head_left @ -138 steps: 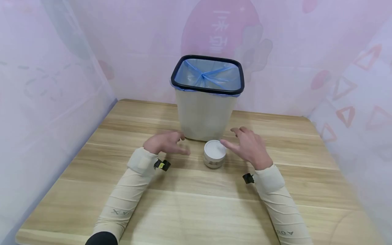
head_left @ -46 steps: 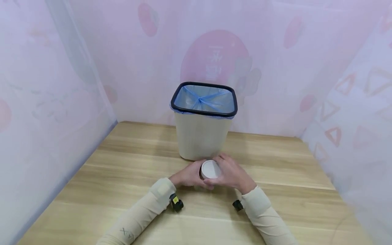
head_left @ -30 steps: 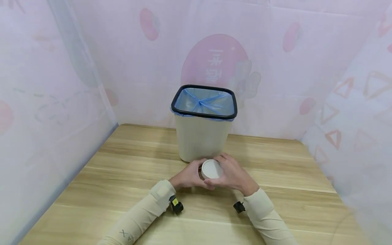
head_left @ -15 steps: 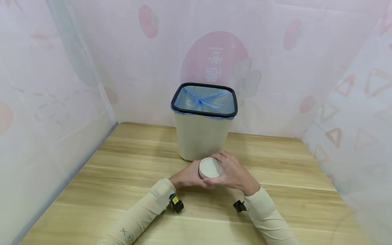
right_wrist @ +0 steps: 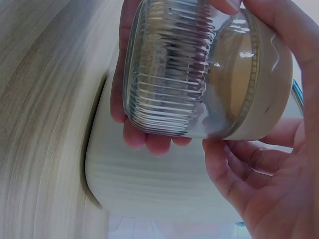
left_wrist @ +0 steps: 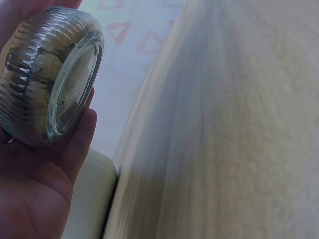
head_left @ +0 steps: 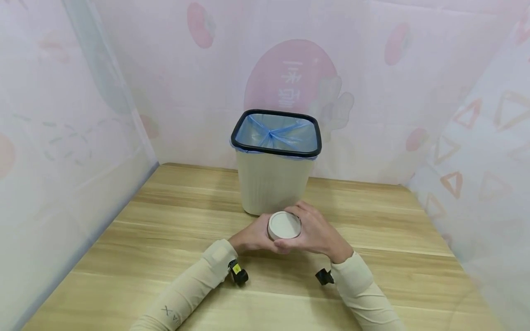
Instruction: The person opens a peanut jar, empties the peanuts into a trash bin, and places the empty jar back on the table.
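Evidently, in the head view, both hands are occupied with one jar, the left hand (head_left: 254, 236) and the right hand (head_left: 318, 233) curled round it from either side, thumbs meeting on the near side. The jar (head_left: 284, 228) sits between them, its pale lid (head_left: 285, 221) facing up. Just beyond the hands stands a cream bin (head_left: 273, 179) with a black rim (head_left: 276, 151) and a blue liner (head_left: 271, 133). The wooden counter (head_left: 182, 207) spreads beneath and on both sides of them. A small black device hangs at each cuffed wrist.

From the left wrist, the left hand's palm and fingers cup the ribbed glass body. The jar's round base faces the counter, with a clear gap between them, so it is held off the surface. Part of the bin shows behind the palm.

Through the right wrist view, the right hand grips around the lid end, while the left hand's fingertips show along the far side of the glass. The bin's pale wall lies behind both sets of fingers.
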Demonstrator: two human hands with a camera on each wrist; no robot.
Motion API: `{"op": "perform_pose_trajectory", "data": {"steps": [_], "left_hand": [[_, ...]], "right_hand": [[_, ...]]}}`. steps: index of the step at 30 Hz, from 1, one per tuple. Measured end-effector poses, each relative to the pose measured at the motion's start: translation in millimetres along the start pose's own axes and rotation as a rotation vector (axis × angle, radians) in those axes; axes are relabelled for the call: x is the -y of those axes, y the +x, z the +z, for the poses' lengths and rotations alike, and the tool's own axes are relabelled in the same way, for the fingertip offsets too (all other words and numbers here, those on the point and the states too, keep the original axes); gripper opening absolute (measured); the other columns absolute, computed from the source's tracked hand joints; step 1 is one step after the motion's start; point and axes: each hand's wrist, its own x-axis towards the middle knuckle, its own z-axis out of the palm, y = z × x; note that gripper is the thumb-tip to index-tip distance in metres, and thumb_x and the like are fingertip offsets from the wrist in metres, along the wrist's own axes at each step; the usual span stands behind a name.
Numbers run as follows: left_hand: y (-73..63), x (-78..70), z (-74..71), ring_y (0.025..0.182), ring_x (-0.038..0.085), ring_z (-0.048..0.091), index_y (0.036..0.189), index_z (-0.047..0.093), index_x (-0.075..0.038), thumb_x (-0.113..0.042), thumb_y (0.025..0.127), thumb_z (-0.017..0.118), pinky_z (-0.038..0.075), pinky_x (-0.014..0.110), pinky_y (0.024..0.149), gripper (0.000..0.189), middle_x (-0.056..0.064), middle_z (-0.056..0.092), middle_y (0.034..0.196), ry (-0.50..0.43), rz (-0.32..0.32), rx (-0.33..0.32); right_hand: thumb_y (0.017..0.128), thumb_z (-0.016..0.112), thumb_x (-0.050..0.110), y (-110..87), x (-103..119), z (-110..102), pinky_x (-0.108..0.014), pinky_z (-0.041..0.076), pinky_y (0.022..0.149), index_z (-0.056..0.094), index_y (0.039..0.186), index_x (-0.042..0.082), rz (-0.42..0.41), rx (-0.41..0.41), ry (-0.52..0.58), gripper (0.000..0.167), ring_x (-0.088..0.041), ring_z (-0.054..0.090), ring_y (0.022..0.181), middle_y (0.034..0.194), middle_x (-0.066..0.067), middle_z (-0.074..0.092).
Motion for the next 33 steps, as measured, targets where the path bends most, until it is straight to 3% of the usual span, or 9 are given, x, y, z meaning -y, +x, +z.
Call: {"op": "perform_pose_trajectory", "data": {"steps": [33], "left_hand": [[-2.6,-5.7,1.1,0.109,0.014,0.071,0.133,0.062,-0.012,-0.021,0.074,0.093,0.058,0.031,0.099,0.067,0.004,0.074,0.123,-0.026,0.023,0.049]], "right_hand": [[0.074,0.087,0.061,-2.2,3.2,-5.2,-0.024,0.054,0.077,0.074,0.118,0.011,-0.009,0.026,0.017,0.068,-0.009,0.061,0.09,0.102,0.004,0.066]]}}
